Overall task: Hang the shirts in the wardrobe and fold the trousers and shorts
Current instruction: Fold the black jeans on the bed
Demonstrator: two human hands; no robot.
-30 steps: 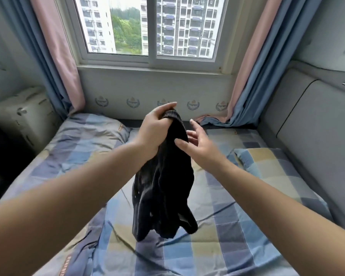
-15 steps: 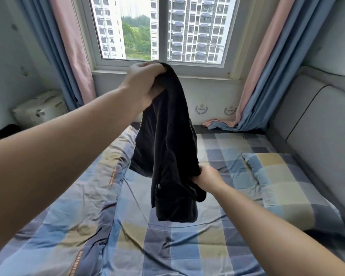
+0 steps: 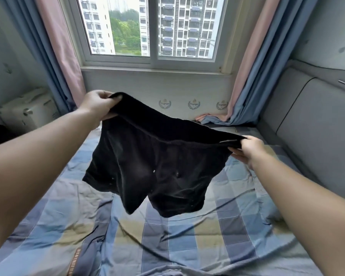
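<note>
While my left hand [image 3: 97, 106] and right hand [image 3: 249, 149] pinch the waistband ends, the limp, light black shorts [image 3: 153, 166] sag between my fingers.

Both bare forearms extended forward, left hand [image 3: 97, 105] raised higher and farther, fingers curled in a pinch, right hand [image 3: 248, 149] lower at right, fingers likewise pinched closed

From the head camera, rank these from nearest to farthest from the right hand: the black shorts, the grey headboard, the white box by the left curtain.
1. black shorts: in the right hand, whose grip is on the waistband's right end.
2. grey headboard: on the right, beside that hand.
3. white box: far left, beyond the left hand.
</note>
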